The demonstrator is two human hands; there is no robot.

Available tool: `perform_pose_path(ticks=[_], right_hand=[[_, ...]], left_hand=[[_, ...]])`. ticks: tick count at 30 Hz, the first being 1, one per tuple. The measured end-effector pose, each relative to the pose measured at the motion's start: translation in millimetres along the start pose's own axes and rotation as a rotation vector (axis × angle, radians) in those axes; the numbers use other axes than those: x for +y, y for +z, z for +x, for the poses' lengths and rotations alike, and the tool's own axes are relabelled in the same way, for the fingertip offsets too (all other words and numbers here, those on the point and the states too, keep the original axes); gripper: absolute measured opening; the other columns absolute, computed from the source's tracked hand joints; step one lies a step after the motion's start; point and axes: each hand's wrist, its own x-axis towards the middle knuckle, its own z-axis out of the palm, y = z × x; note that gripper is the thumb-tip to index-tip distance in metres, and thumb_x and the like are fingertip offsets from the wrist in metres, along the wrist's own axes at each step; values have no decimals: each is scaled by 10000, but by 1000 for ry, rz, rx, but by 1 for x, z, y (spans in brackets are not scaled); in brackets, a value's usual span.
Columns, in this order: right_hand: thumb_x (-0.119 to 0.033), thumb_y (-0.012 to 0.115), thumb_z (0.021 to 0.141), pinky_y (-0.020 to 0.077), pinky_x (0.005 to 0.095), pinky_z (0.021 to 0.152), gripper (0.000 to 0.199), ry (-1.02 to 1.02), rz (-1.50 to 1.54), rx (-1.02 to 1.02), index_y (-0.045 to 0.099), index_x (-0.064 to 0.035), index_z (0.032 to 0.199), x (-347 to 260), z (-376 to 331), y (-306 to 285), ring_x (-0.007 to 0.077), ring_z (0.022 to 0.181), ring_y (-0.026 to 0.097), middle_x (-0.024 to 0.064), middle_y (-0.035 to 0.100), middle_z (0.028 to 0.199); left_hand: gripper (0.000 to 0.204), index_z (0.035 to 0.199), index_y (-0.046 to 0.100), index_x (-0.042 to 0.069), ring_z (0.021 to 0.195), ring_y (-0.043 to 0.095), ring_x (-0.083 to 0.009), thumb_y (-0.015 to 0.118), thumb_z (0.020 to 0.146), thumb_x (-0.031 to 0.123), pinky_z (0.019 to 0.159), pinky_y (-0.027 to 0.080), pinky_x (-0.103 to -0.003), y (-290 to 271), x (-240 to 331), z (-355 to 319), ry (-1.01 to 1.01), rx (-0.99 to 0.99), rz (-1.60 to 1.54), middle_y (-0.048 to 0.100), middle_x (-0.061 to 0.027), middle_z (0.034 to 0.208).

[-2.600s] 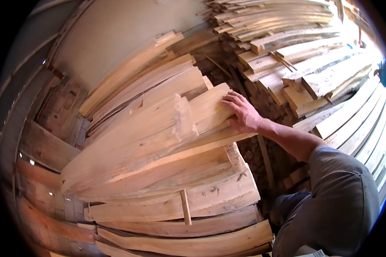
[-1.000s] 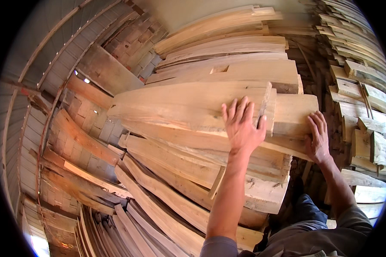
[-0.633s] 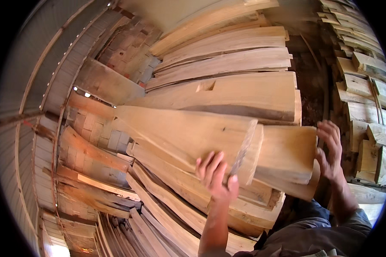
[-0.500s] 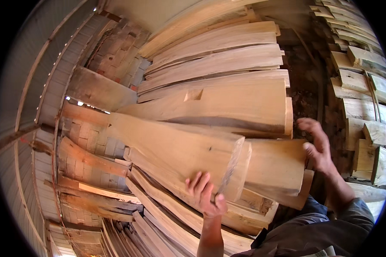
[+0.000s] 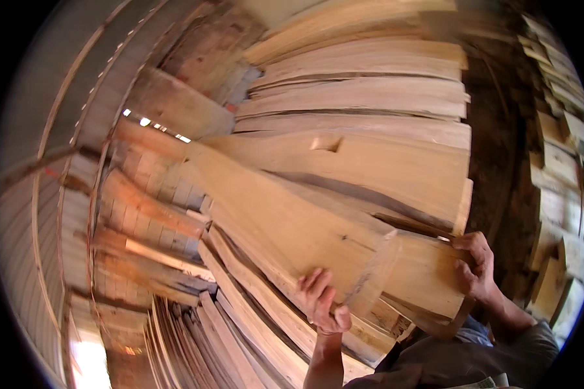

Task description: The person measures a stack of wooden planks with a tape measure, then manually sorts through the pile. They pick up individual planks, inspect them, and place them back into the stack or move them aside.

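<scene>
curling round the outer end of the lower board (image 5: 428,262), the right hand (image 5: 477,266) that i follow from my remote seat pinches its far corner, fingers bent over the edge and thumb against the end. the left hand (image 5: 321,301) meets the near edge of the upper board (image 5: 285,207), close to its rough end; i see the fingers bent and the thumb a little apart from them, but i cannot tell how firmly they close on the wood. these 2 boards lie in the middle of my view, slanting from upper left down toward the dark shirt (image 5: 474,363), the lower board sticking out past the upper board on the right

just beyond them i have a wide notched board (image 5: 396,155), with a rectangular cut in its face and a wavy dark edge toward me. farther back, more pale boards (image 5: 363,97) lie side by side. on the near side i make out long wavy-edged planks (image 5: 259,285), and at lower left a row of narrow slats (image 5: 182,337). a brick wall (image 5: 183,193) stands at left, with reddish boards (image 5: 156,204) before it; across a dark gap on my right is a blurred timber stack (image 5: 558,214)
</scene>
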Motion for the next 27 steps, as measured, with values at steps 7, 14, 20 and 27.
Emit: perform_pose_path(ticks=[7, 14, 20, 27], right_hand=[[7, 605, 606, 465, 420, 774, 319, -265, -195, -179, 573, -10, 923, -36, 31, 15, 320, 860, 564, 151, 600, 945], [-176, 805, 664, 347, 478, 1067, 759, -457, -4, -670, 496, -9, 1337, -73, 87, 80, 398, 1368, 341, 233, 383, 1446], [-171, 797, 670, 356, 428, 1063, 748, -350, 18, -576, 486, 48, 1315, -94, 88, 98, 383, 1293, 451, 243, 461, 1386], [-134, 771, 683, 462, 380, 809, 549, -274, -132, -386, 548, 43, 1152, -105, 100, 98, 256, 898, 576, 138, 600, 994]], left_hand=[[382, 978, 557, 18, 1064, 597, -387, 516, 925, 393, 1021, 349, -516, -11, -2, -10, -51, 176, -128, 660, -203, 1083], [373, 1100, 581, 45, 942, 648, -360, 483, 961, 377, 896, 446, -505, -11, -6, -1, 31, 373, -240, 695, -170, 944], [305, 963, 630, -26, 737, 642, -331, 550, 885, 258, 742, 488, -455, -40, -9, 68, 83, 382, -302, 657, -159, 779], [232, 865, 621, 5, 630, 614, -334, 614, 835, 235, 608, 477, -422, -33, 7, 162, 14, 70, -184, 607, -154, 646]])
